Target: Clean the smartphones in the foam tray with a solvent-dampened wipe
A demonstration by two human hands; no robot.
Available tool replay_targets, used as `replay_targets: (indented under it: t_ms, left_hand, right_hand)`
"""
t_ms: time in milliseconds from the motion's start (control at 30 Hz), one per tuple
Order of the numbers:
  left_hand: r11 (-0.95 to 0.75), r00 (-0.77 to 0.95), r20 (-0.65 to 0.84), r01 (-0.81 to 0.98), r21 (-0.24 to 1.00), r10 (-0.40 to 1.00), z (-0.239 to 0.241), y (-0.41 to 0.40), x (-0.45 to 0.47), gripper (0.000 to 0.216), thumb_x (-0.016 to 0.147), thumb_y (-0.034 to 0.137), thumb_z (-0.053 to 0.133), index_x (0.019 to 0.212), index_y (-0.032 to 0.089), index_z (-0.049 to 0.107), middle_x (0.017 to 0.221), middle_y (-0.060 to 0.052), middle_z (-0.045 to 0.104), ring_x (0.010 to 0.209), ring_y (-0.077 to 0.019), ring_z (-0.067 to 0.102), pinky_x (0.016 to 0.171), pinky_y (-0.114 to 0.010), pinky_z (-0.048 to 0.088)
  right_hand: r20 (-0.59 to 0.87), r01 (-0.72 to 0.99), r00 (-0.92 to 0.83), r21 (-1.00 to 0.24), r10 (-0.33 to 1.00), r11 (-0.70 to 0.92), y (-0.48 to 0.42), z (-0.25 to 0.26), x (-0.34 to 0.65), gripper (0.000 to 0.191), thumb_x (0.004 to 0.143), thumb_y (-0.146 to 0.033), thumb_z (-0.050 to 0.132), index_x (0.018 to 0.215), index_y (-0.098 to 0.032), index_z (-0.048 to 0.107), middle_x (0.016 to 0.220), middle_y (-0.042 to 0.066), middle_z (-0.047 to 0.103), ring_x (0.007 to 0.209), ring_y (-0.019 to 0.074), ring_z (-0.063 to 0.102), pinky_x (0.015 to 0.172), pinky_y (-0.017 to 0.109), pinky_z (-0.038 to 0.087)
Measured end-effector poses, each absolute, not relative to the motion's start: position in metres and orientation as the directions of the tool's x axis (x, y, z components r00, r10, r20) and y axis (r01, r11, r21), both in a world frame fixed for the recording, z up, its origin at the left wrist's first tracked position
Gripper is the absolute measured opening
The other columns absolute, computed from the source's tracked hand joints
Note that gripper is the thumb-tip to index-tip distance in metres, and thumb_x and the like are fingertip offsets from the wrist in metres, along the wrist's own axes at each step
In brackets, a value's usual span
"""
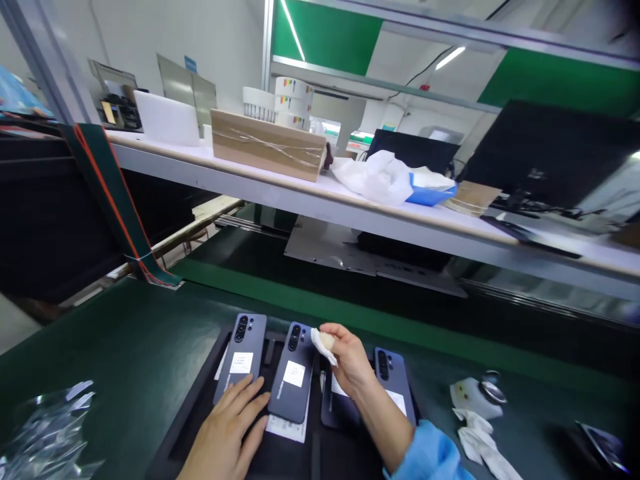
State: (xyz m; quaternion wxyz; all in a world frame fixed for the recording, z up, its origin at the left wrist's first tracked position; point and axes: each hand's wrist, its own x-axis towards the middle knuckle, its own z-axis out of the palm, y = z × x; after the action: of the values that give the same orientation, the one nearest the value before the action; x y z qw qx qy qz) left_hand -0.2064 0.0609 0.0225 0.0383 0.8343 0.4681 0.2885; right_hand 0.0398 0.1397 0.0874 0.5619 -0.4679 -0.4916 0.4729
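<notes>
Several dark blue phones lie back side up in a black compartment tray [187, 417], each with a white label. The leftmost phone [254, 337] has its lower end under the fingertips of my left hand [225, 430], whose fingers are stretched out and slightly apart. Beside it is a second phone [286, 403], resting over a white printed paper [295, 429]. My right hand [355, 363] pinches a folded white cloth [324, 347] at that phone's upper right edge, near the cameras. The third phone [334, 408] is partly hidden by my right wrist, and a fourth phone [396, 373] lies to its right.
At right stand a white pump bottle [473, 395] and a crumpled white cloth [480, 440]. A dark object [603, 445] sits at the right edge. Clear plastic bags [53, 430] lie at left. A raised shelf [320, 197] crosses behind, bearing a cardboard box [267, 143] and monitors [555, 157].
</notes>
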Motion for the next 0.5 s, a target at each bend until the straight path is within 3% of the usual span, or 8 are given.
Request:
replay_targets:
  t_ms: [67, 167, 233, 367, 500]
  left_hand:
    - [-0.545, 0.334, 0.446, 0.656, 0.523, 0.83, 0.031, 0.057, -0.195, 0.025, 0.092, 0.033, 0.053, 0.113, 0.03, 0.067, 0.119, -0.002, 0.067, 0.112, -0.0208, 0.062, 0.097, -0.033, 0.052]
    - [-0.396, 0.284, 0.299, 0.397, 0.828, 0.911, 0.046, 0.049, -0.166, 0.023, 0.094, 0.037, 0.052, 0.107, 0.027, 0.068, 0.103, -0.003, 0.071, 0.095, -0.0173, 0.067, 0.085, -0.027, 0.054]
    - [-0.253, 0.311, 0.185, 0.195, 0.948, 0.932, 0.054, 0.044, -0.143, 0.026, 0.093, 0.041, 0.054, 0.108, 0.023, 0.066, 0.097, -0.004, 0.071, 0.087, -0.0166, 0.067, 0.08, -0.026, 0.054]
    - [-0.073, 0.348, 0.089, -0.056, 0.996, 0.933, 0.062, 0.037, -0.108, 0.03, 0.091, 0.044, 0.057, 0.098, 0.015, 0.062, 0.085, -0.005, 0.067, 0.078, -0.0159, 0.063, 0.072, -0.025, 0.05]
    - [0.044, 0.345, 0.021, -0.178, 0.983, 0.938, 0.066, 0.032, -0.094, 0.035, 0.09, 0.047, 0.057, 0.083, 0.013, 0.059, 0.072, -0.001, 0.057, 0.066, -0.0118, 0.054, 0.062, -0.022, 0.044]
  right_hand:
    - [0.032, -0.187, 0.097, -0.981, 0.995, 0.05, 0.116, 0.086, 0.048, 0.033, 0.065, -0.037, 0.077, 0.085, -0.014, 0.065, 0.073, 0.007, 0.066, 0.059, 0.015, 0.061, 0.053, 0.024, 0.048]
    - [-0.068, -0.348, 0.127, -0.937, 0.99, -0.019, 0.084, 0.079, 0.05, 0.034, 0.059, -0.03, 0.083, 0.086, -0.016, 0.066, 0.076, 0.005, 0.066, 0.062, 0.013, 0.061, 0.056, 0.021, 0.048]
    - [-0.002, -0.264, 0.143, -0.964, 0.99, 0.036, 0.064, 0.074, 0.047, 0.029, 0.064, -0.03, 0.082, 0.085, -0.017, 0.068, 0.078, 0.004, 0.067, 0.066, 0.0135, 0.061, 0.06, 0.022, 0.05]
    - [0.238, 0.068, 0.152, -0.971, 0.959, 0.23, 0.027, 0.065, 0.044, 0.013, 0.08, -0.031, 0.071, 0.087, -0.02, 0.072, 0.087, 0.006, 0.068, 0.082, 0.0167, 0.064, 0.076, 0.025, 0.053]
    - [0.224, 0.041, 0.212, -0.974, 0.951, 0.221, 0.005, 0.058, 0.048, 0.013, 0.08, -0.03, 0.071, 0.088, -0.02, 0.073, 0.088, 0.006, 0.069, 0.083, 0.0173, 0.066, 0.076, 0.025, 0.054]
